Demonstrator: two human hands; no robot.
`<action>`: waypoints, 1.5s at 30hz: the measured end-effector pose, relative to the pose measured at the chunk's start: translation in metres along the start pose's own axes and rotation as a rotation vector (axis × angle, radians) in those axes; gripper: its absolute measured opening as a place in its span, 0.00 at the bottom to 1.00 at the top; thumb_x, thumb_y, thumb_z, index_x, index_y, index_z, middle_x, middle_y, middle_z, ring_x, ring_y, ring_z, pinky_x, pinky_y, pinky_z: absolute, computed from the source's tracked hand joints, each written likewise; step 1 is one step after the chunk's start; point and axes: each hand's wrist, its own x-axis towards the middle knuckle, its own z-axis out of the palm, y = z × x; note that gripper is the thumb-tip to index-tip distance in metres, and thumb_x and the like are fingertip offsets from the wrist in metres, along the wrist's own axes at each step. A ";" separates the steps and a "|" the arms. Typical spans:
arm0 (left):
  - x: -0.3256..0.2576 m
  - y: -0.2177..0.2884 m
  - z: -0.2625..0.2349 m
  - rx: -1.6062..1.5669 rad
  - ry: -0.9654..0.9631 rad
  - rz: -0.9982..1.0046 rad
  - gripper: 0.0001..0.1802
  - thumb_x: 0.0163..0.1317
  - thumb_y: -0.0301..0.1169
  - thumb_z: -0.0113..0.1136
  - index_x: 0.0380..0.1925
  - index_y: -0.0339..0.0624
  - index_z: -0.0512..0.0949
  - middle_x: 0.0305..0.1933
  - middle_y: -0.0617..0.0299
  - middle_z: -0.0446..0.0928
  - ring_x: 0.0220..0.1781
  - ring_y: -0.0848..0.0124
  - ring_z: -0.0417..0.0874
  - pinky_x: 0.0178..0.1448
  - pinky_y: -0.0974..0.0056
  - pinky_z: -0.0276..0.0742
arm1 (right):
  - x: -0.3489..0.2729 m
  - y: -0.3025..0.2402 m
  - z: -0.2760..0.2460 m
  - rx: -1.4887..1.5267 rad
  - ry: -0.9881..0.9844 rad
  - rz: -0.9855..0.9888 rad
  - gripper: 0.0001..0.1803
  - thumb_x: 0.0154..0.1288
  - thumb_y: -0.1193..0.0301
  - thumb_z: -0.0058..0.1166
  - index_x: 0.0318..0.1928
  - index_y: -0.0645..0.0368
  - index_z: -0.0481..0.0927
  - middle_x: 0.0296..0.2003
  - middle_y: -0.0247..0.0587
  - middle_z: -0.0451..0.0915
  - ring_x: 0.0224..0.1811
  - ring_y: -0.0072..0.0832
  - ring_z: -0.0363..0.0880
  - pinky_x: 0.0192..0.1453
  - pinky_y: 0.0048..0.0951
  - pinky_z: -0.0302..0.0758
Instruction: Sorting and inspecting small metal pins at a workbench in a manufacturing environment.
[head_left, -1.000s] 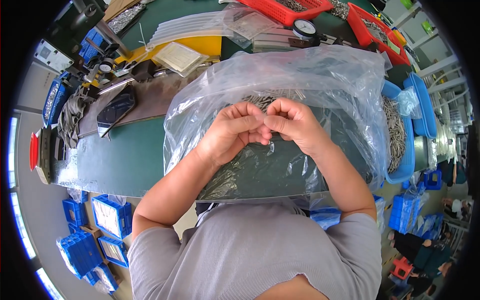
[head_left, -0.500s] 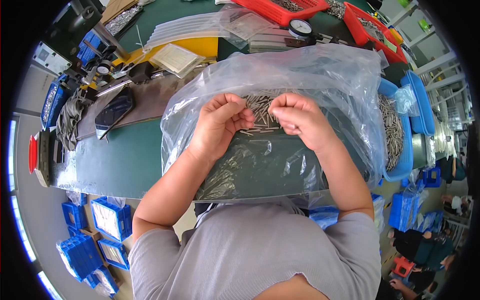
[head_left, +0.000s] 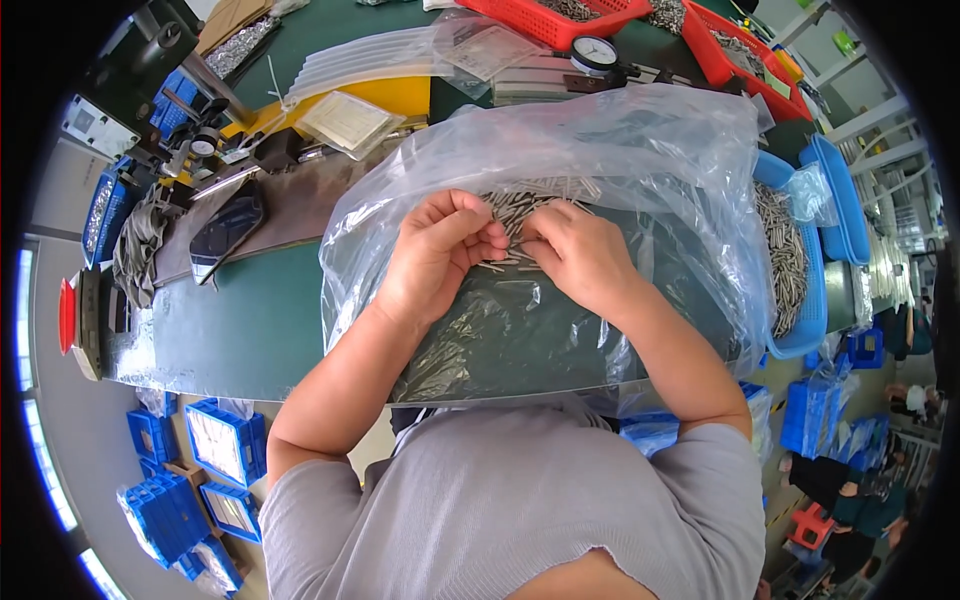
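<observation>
A heap of small metal pins (head_left: 512,208) lies on a large clear plastic bag (head_left: 660,125) spread over the green table. At the heap's left edge, my left hand (head_left: 432,250) is closed, thumb against curled fingers; whatever it pinches is too small to make out. My right hand (head_left: 585,255) is over the right side of the heap, knuckles up, fingertips bent down together among the pins. Its palm side is hidden, so what it grips cannot be seen. A small gap separates the two hands.
To the right stands a blue basket (head_left: 812,300) of similar pins. Red baskets (head_left: 560,30) and a dial gauge (head_left: 594,55) are at the back. A dark phone-like slab (head_left: 228,228), grey gloves (head_left: 140,245) and a gauge stand (head_left: 205,75) occupy the left.
My right hand has moved left and turned knuckles up, its fingertips now down at the pins. My left hand has stayed almost where it was.
</observation>
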 end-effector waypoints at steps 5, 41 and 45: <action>0.003 0.002 0.001 0.008 -0.017 0.000 0.03 0.60 0.25 0.52 0.32 0.37 0.72 0.29 0.57 0.77 0.31 0.68 0.79 0.39 0.65 0.77 | 0.003 0.004 -0.013 0.017 -0.080 0.008 0.06 0.52 0.71 0.58 0.32 0.55 0.76 0.30 0.38 0.74 0.31 0.39 0.77 0.33 0.38 0.73; -0.003 -0.021 0.006 0.162 -0.282 -0.012 0.11 0.58 0.31 0.59 0.34 0.39 0.69 0.29 0.59 0.72 0.32 0.70 0.74 0.36 0.69 0.72 | 0.005 0.007 0.004 1.136 -0.162 0.205 0.14 0.48 0.66 0.67 0.25 0.62 0.77 0.23 0.36 0.80 0.27 0.23 0.79 0.29 0.25 0.71; 0.004 -0.014 -0.011 0.121 -0.305 -0.051 0.12 0.61 0.29 0.56 0.43 0.37 0.70 0.40 0.58 0.73 0.41 0.69 0.75 0.42 0.69 0.74 | 0.008 0.004 0.006 0.877 0.119 -0.007 0.11 0.49 0.67 0.64 0.23 0.61 0.77 0.19 0.36 0.79 0.24 0.25 0.80 0.28 0.28 0.73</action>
